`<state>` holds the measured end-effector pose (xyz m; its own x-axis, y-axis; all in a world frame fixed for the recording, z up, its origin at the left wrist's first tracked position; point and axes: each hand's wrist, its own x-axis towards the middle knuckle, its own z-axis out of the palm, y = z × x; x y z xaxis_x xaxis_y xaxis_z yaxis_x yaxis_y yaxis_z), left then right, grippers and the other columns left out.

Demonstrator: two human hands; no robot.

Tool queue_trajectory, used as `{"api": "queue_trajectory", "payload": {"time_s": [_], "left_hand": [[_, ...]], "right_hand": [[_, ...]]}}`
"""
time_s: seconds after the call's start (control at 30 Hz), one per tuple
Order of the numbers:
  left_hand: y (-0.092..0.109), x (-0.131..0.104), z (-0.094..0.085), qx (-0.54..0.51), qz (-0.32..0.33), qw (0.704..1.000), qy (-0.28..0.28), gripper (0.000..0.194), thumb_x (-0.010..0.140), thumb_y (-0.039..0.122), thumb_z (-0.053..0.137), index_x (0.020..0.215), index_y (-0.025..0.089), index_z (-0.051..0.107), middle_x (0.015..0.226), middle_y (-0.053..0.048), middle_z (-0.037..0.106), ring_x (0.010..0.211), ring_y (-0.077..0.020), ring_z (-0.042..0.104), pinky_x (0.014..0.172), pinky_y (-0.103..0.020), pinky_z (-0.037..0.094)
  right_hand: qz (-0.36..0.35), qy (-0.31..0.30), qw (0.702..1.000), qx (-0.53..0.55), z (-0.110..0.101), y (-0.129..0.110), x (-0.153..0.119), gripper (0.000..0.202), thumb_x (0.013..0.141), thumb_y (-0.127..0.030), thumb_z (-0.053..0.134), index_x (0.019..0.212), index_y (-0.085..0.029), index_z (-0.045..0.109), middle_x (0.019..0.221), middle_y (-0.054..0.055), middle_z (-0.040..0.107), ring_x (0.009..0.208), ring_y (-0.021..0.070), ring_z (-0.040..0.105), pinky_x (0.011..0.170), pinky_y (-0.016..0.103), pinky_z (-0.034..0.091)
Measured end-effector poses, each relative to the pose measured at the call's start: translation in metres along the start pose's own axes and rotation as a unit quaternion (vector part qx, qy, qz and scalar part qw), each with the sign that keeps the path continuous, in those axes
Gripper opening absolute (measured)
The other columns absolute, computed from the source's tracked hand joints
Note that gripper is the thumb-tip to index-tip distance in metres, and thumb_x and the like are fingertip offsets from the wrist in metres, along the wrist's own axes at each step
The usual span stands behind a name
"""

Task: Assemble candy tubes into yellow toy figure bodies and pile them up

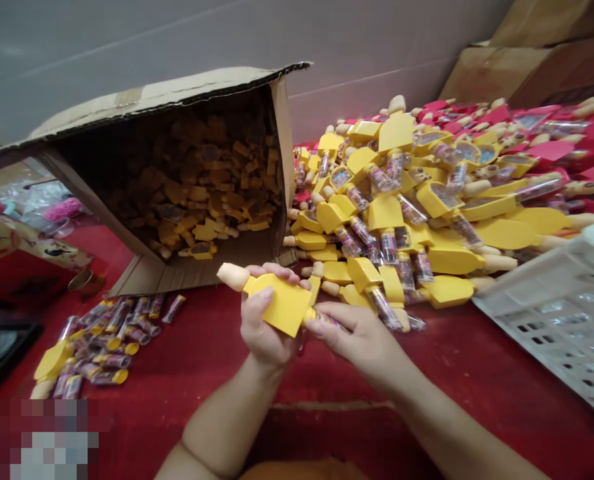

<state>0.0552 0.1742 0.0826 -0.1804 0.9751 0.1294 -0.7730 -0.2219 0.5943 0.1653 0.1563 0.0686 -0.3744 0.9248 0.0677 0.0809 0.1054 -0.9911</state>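
My left hand point(267, 327) is closed round a yellow plastic piece point(284, 303), flat and popsicle-shaped, with a cream-coloured stub pointing to the upper left. At its lower right end my right hand point(359, 337) pinches a small labelled tube point(321, 317) with a yellow cap. The tube's end meets the yellow piece; whether it is fastened there cannot be told, as fingers cover most of it. Both hands are above the red table, in front of an open cardboard box.
The cardboard box point(279, 167) lies on its side with many yellow pieces point(217, 207) inside. Loose tubes point(121, 317) lie at left. Yellow pieces with tubes point(384, 213) are heaped at right, pink ones point(551, 150) behind them. A white plastic basket point(561, 313) stands at the right edge.
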Motion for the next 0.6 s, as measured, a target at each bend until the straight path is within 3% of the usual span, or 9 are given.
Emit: {"api": "queue_trajectory", "payload": {"time_s": [0.1,0.17,0.27,0.33,0.4,0.47,0.5,0.57,0.6], "left_hand": [[0.005,0.002,0.0,0.011,0.019,0.999,-0.027,0.017,0.064,0.018,0.052,0.08,0.023,0.05,0.075,0.002,0.052,0.069,-0.0123,0.053,0.068,-0.03,0.046],[0.008,0.007,-0.003,0.004,-0.001,1.0,-0.006,0.015,0.066,0.018,0.051,0.08,0.022,0.05,0.075,0.001,0.055,0.069,-0.0127,0.054,0.068,-0.03,0.046],[0.011,0.016,-0.008,-0.009,-0.017,0.998,0.067,0.011,0.067,0.017,0.051,0.077,0.021,0.049,0.074,0.001,0.057,0.07,-0.0126,0.056,0.069,-0.029,0.046],[0.012,0.019,-0.01,-0.009,-0.006,0.997,0.082,0.012,0.066,0.017,0.052,0.076,0.02,0.048,0.074,0.002,0.057,0.07,-0.0124,0.057,0.069,-0.029,0.046],[0.013,0.019,-0.01,-0.012,-0.012,0.999,0.051,0.014,0.064,0.016,0.052,0.077,0.02,0.048,0.073,0.002,0.056,0.069,-0.0124,0.056,0.068,-0.029,0.046],[0.012,0.017,-0.009,-0.02,-0.034,0.999,0.009,0.015,0.063,0.016,0.051,0.078,0.021,0.048,0.073,0.002,0.056,0.068,-0.0124,0.056,0.066,-0.029,0.046],[0.012,0.017,-0.009,-0.025,-0.039,0.999,-0.003,0.016,0.063,0.016,0.051,0.078,0.021,0.048,0.074,0.002,0.056,0.068,-0.0124,0.055,0.066,-0.03,0.047],[0.011,0.017,-0.008,-0.028,-0.038,0.999,0.001,0.016,0.063,0.016,0.05,0.078,0.021,0.048,0.073,0.002,0.057,0.068,-0.0126,0.055,0.067,-0.03,0.047],[0.011,0.018,-0.009,-0.027,-0.041,0.999,0.01,0.016,0.063,0.015,0.05,0.078,0.021,0.048,0.073,0.002,0.057,0.068,-0.0127,0.056,0.068,-0.03,0.047]], "right_hand": [[0.138,-0.118,0.961,0.21,-0.003,-0.003,0.003,0.042,0.08,-0.054,0.043,0.068,-0.014,0.039,0.048,-0.006,0.031,0.035,0.0014,0.018,0.033,0.016,0.014],[0.142,-0.11,0.961,0.211,-0.002,-0.003,0.004,0.035,0.079,-0.049,0.047,0.085,-0.015,0.041,0.054,-0.006,0.037,0.035,0.0011,0.019,0.032,0.015,0.016],[-0.031,0.023,0.999,-0.023,0.002,0.002,0.004,0.027,0.077,-0.032,0.055,0.097,-0.017,0.045,0.075,0.001,0.052,0.057,0.0071,0.047,0.053,0.019,0.041],[-0.16,0.109,0.965,-0.176,0.007,0.006,0.003,0.024,0.077,-0.026,0.054,0.098,-0.016,0.051,0.088,0.006,0.057,0.08,0.0142,0.053,0.073,0.027,0.043],[-0.178,0.125,0.958,-0.185,0.01,0.009,0.001,0.022,0.08,-0.028,0.05,0.098,-0.015,0.054,0.086,0.007,0.058,0.08,0.0152,0.053,0.074,0.028,0.043],[-0.061,0.065,0.995,-0.037,0.01,0.008,0.0,0.025,0.083,-0.037,0.046,0.089,-0.014,0.052,0.066,0.002,0.052,0.056,0.0088,0.046,0.053,0.021,0.041],[0.026,0.011,0.997,0.073,0.009,0.007,0.0,0.028,0.083,-0.043,0.044,0.085,-0.015,0.049,0.056,-0.002,0.043,0.044,0.0056,0.035,0.041,0.017,0.033],[0.177,-0.1,0.942,0.267,0.004,0.003,0.001,0.036,0.08,-0.052,0.044,0.08,-0.016,0.042,0.046,-0.008,0.025,0.036,0.0028,0.011,0.031,0.014,0.014],[0.217,-0.134,0.911,0.323,0.003,0.001,0.002,0.038,0.078,-0.055,0.044,0.081,-0.017,0.04,0.046,-0.009,0.021,0.036,0.0023,0.005,0.031,0.013,0.008]]}}
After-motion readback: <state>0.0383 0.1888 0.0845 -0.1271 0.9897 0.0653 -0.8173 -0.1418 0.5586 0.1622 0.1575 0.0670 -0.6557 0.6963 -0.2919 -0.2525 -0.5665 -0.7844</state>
